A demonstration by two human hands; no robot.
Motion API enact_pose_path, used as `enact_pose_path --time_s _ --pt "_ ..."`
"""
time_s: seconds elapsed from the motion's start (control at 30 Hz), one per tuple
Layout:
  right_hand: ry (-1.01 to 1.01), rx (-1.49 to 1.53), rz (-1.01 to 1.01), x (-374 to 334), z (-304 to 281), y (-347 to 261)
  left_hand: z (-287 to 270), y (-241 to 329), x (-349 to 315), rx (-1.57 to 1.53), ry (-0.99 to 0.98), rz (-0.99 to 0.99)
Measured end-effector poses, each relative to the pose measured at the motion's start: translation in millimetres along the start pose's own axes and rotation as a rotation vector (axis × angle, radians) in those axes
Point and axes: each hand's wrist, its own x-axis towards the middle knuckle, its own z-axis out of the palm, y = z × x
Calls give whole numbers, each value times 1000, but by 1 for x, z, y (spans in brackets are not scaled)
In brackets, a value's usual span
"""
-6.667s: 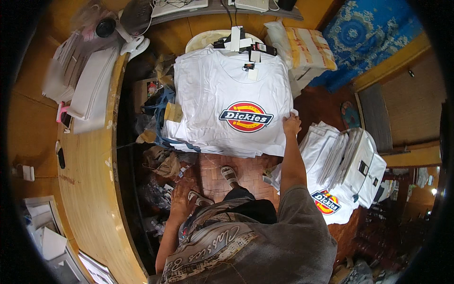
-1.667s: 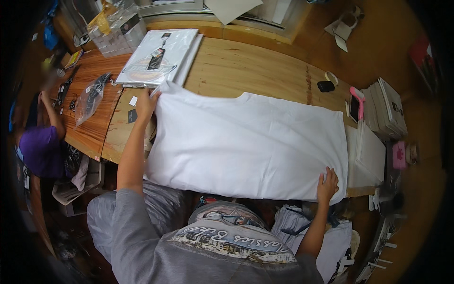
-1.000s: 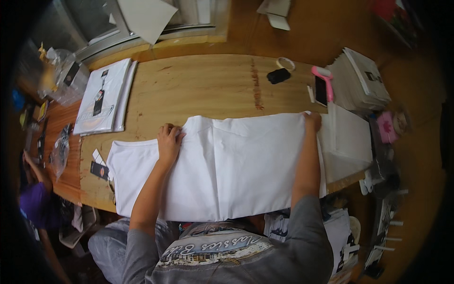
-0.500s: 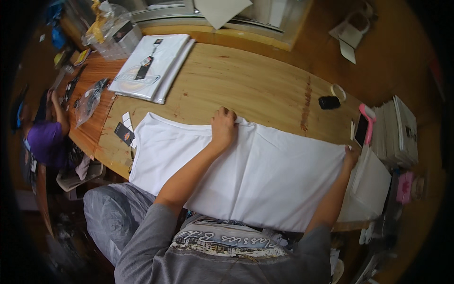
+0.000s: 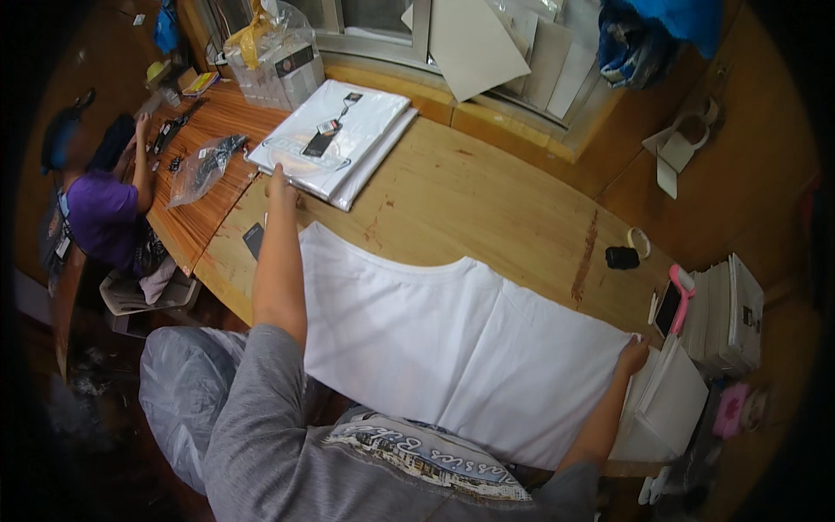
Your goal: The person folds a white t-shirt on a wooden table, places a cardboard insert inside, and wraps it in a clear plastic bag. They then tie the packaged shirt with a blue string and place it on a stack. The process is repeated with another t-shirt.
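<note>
A white T-shirt [image 5: 391,322] lies spread across the near part of the table and over my lap, with a crease down its middle. My right hand [image 5: 635,352] pinches its right corner. My left hand [image 5: 283,185] is off the fabric, beyond the shirt's far left corner and at the near edge of a stack of bagged white shirts [image 5: 374,117]. Its fingers are mostly hidden, so whether it holds anything does not show. Beside my left forearm lies a dark hang tag [image 5: 253,241].
A co-worker in a purple top [image 5: 104,213] sits at the far left. Clear plastic packaging [image 5: 204,174] lies near the stack. On the right are a black object [image 5: 621,257], a tape roll [image 5: 639,242], a pink-handled tool [image 5: 681,300] and a pile of white packages [image 5: 718,313].
My left hand has let go of the shirt's upper edge and moved left and away from me to the bagged stack. My right hand keeps its corner. The view has shifted.
</note>
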Motion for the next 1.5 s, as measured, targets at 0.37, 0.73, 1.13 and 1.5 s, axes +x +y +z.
enact_pose_path --time_s 0.37,0.73,1.13,1.5 --pt "100 -128 4 -8 -5 3 24 -44 -51 -381 -365 -205" --pt "89 -133 34 -8 -5 3 138 -123 -181 -449 182 -110" --pt "109 -121 13 -12 -7 10 31 -55 -152 184 200 301" --pt "126 -124 -1 -8 -4 5 84 -36 -7 -36 -437 188"
